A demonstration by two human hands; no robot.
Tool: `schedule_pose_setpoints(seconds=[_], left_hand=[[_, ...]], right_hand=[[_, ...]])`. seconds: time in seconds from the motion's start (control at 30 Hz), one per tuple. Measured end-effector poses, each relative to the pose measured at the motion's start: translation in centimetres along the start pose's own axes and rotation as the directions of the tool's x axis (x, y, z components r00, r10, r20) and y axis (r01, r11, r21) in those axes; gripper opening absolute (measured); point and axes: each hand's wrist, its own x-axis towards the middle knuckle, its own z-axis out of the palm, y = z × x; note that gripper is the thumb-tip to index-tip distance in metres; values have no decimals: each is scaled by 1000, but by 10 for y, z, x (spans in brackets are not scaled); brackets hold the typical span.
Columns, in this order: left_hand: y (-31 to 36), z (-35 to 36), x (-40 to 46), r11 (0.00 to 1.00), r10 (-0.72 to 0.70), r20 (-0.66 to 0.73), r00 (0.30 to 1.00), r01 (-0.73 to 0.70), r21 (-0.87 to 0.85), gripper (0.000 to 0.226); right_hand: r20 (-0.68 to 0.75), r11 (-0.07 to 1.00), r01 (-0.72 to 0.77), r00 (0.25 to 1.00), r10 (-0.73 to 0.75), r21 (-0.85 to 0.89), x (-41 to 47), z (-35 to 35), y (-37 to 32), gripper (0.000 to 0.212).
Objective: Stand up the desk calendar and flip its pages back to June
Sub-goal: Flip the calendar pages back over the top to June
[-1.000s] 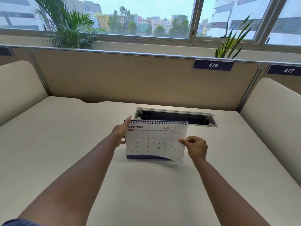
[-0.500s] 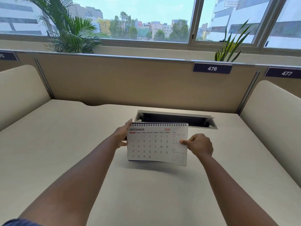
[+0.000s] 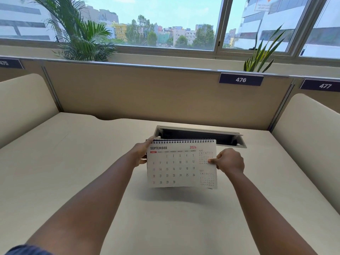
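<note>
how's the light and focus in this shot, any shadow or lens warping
Head view: even daylight from the windows; soft shadow on the desk below the calendar; month and dates sharp, mini-months blurry; wide-angle bending of the partition rail.

Spiral-bound desk calendar (image 3: pixel 176 163) — upright, September 2026 page facing the camera, bottom edge lifted

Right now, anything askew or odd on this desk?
Only the calendar: its September page is lifted off the base, bottom edge curling slightly above the desk, pinched by the right hand, while the left hand steadies the spiral end. It shows September, not June. No damage visible.
</note>
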Motion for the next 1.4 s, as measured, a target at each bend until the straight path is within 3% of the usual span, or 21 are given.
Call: schedule_pose_setpoints(seconds=[0.13,0.3,0.37,0.43,0.5,0.57,0.7,0.83,0.93,1.0,1.27,1.4], left_hand=[[0,0,1,1000,11,-9,1000,-11,-8,41],[0,-2,1,1000,1,11,1000,-1,-6,41],[0,-2,1,1000,-5,10,1000,5,0,42],[0,-2,0,1000,-13,12,1000,13,9,42],[0,-3,0,1000,-23,14,1000,23,21,43],[1,-4,0,999,-34,15,999,34,32,45],[3,-4,2,999,-40,6,999,39,37,57],[3,-6,7,996,-82,34,996,83,-42,81],[5,-4,0,996,-80,15,997,80,-25,88],[6,-2,-4,997,-66,-4,998,66,-32,85],[9,-1,-5,995,-97,-6,995,97,-10,84],[9,0,-7,996,-73,-20,997,74,50,59]], right_hand=[[-32,998,16,999,-14,62,1,2,6,49],[5,995,5,1000,-6,101,3,-7,5,48],[121,960,-45,993,11,278,5,-11,2,42],[319,853,-180,948,17,489,4,-15,0,38],[463,792,-278,886,-7,544,1,-17,-1,49],[503,777,-281,863,-53,564,2,-14,1,58],[390,650,-183,901,-189,737,7,-17,-1,64],[343,427,-205,898,-275,881,5,-28,-14,27],[343,236,-279,890,-301,931,10,-28,-23,31],[350,163,-313,881,-319,936,13,-29,-27,34],[343,123,-321,873,-347,939,15,-23,-42,61],[375,128,-352,867,-328,927,14,-20,-41,65]])
